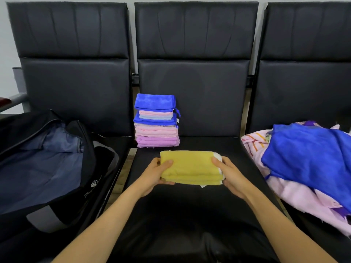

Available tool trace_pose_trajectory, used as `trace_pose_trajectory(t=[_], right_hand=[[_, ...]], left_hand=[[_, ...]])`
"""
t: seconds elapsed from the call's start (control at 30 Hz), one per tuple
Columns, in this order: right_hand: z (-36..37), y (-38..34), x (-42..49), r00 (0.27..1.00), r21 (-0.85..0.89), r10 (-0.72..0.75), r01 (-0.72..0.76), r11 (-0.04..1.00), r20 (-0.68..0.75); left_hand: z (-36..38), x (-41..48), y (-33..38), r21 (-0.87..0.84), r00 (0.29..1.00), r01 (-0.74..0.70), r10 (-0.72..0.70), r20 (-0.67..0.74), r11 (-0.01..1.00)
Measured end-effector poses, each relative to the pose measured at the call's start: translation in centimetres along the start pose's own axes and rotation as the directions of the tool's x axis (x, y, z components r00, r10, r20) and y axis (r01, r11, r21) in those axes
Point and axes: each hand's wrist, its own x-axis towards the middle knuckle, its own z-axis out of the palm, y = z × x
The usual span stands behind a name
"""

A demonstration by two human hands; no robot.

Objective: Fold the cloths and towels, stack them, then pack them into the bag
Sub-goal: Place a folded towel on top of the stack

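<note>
Folded yellow towel [191, 168] held by both grips, left hand [153, 173] and right hand [230, 174], one per short end; long axis runs left-right; stack [156, 120] lies just beyond, slightly left, nearer the left hand

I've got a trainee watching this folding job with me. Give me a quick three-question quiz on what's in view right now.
1. Fill in: the left hand and right hand grip a folded ___ towel.
2. Which colour is the top cloth on the stack? A pink, B blue, C purple.
3. True or false: the open bag lies to the person's left.

Key: 1 yellow; 2 B; 3 true.
</note>
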Motion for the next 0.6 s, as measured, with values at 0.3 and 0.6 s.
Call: trace_pose_trajectory(t=[0.3,0.6], right_hand=[[0.2,-1.6,2.8,0.998,0.003,0.058,-0.058,0.998,0.001],[6.8,-15.9,13.2,0.966,-0.054,-0.253,0.251,0.967,-0.05]], left_hand=[[-1.4,2.7,1.5,0.043,0.998,0.015,-0.017,0.053,0.999],[-5.3,10.9,15.7,0.066,0.916,-0.309,0.316,-0.249,0.949]])
